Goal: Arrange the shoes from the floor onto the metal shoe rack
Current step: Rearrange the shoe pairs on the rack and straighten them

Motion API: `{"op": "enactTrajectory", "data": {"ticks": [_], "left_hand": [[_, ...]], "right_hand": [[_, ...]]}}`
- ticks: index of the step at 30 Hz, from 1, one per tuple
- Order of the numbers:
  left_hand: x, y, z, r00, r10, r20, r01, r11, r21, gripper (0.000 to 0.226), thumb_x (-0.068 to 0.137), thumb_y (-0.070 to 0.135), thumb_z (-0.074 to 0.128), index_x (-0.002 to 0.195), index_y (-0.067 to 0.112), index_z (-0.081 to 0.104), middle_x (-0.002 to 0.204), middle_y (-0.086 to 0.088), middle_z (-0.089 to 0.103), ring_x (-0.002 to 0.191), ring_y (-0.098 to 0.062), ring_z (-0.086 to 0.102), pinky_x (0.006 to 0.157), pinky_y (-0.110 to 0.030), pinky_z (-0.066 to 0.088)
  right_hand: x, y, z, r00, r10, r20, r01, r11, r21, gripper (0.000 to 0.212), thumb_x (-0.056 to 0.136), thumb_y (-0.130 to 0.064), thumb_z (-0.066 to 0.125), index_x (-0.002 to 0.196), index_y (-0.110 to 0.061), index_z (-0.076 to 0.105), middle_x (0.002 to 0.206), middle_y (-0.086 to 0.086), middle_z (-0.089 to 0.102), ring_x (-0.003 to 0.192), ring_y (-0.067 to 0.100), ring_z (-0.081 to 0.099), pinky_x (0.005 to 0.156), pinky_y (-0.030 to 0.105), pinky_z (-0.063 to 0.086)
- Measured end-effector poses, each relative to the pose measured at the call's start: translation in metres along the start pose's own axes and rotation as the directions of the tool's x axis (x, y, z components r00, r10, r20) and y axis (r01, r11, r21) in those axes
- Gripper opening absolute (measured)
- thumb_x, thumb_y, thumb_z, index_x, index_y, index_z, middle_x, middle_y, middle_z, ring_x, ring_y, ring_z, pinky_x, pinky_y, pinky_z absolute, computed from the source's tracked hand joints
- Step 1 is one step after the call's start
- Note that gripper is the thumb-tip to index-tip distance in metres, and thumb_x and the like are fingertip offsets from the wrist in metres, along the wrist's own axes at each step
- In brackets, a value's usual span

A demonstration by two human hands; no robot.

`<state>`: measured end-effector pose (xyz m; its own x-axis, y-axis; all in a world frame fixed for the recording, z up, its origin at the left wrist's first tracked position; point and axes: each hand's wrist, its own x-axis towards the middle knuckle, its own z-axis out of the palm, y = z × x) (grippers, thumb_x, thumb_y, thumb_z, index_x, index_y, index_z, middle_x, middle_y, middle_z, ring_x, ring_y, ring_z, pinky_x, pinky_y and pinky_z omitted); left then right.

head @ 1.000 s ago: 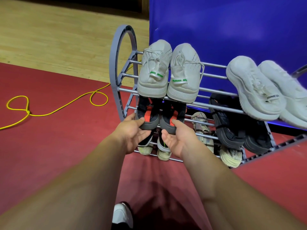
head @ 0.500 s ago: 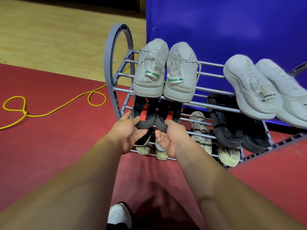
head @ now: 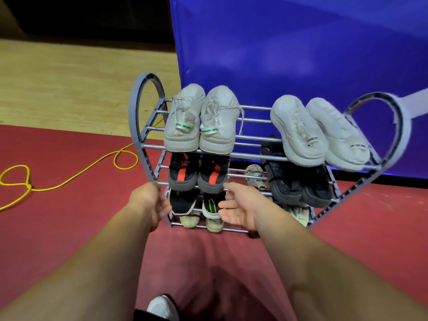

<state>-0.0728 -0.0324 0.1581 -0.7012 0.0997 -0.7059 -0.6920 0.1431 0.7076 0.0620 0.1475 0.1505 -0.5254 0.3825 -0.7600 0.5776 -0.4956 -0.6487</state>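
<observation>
Placement step is finishing: black-red pair (head: 199, 176) is sitting on rack (head: 133, 117) middle tier. Left hand (head: 150, 202) and right hand (head: 238, 209) are hovering empty, fingers loose. Next move is calling for locating any shoe remaining on floor (head: 69, 205).

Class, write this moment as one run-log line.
left hand: open, holds nothing | right hand: open, holds nothing | black-and-orange sneakers: on middle shelf of metal shoe rack

— Type of premises?
— Indoor sports hall, by appearance. Red floor covering (head: 58, 228) at six o'clock, pale wood boards (head: 81, 84) at ten o'clock, blue wall panel (head: 301, 54) at one o'clock.
</observation>
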Motion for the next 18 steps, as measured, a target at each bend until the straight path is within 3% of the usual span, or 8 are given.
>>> {"op": "enactTrajectory", "data": {"ticks": [2,5,9,18], "left_hand": [[-0.017,-0.003,0.009,0.998,0.014,0.062,-0.019,0.996,0.083,0.013,0.096,0.022,0.054,0.084,0.018,0.057,0.06,0.004,0.05,0.053,-0.013,0.05,0.051,-0.027,0.051],[-0.047,-0.011,0.038,0.961,0.053,0.27,-0.12,0.964,0.238,0.021,0.097,0.023,0.058,0.078,0.017,0.056,0.057,0.004,0.048,0.049,-0.012,0.044,0.045,-0.023,0.045],[-0.078,-0.037,0.088,0.884,-0.044,0.466,-0.171,0.896,0.409,0.023,0.1,0.024,0.057,0.079,0.015,0.058,0.059,0.003,0.051,0.045,-0.01,0.045,0.043,-0.023,0.043],[-0.084,-0.101,0.194,0.86,-0.15,0.487,-0.162,0.826,0.54,0.011,0.096,0.021,0.06,0.094,0.012,0.066,0.067,0.001,0.063,0.052,-0.011,0.056,0.052,-0.028,0.053]], "right_hand": [[-0.014,0.003,-0.018,0.998,-0.041,-0.037,0.039,0.997,-0.068,0.045,0.097,-0.039,0.062,0.126,-0.005,0.06,0.108,0.015,0.07,0.074,0.027,0.069,0.055,0.033,0.06],[-0.04,0.006,-0.043,0.996,-0.075,-0.055,0.07,0.993,-0.09,0.022,0.099,-0.033,0.059,0.108,-0.013,0.062,0.101,0.011,0.069,0.069,0.022,0.067,0.06,0.033,0.06],[-0.059,0.013,-0.081,0.99,-0.125,-0.063,0.117,0.987,-0.11,0.032,0.096,-0.033,0.062,0.118,-0.011,0.065,0.1,0.008,0.07,0.064,0.019,0.068,0.054,0.028,0.058],[-0.056,0.031,-0.166,0.971,-0.114,-0.211,0.083,0.985,-0.151,0.025,0.097,-0.031,0.06,0.108,-0.008,0.063,0.095,0.008,0.069,0.062,0.02,0.062,0.059,0.031,0.057]]}}
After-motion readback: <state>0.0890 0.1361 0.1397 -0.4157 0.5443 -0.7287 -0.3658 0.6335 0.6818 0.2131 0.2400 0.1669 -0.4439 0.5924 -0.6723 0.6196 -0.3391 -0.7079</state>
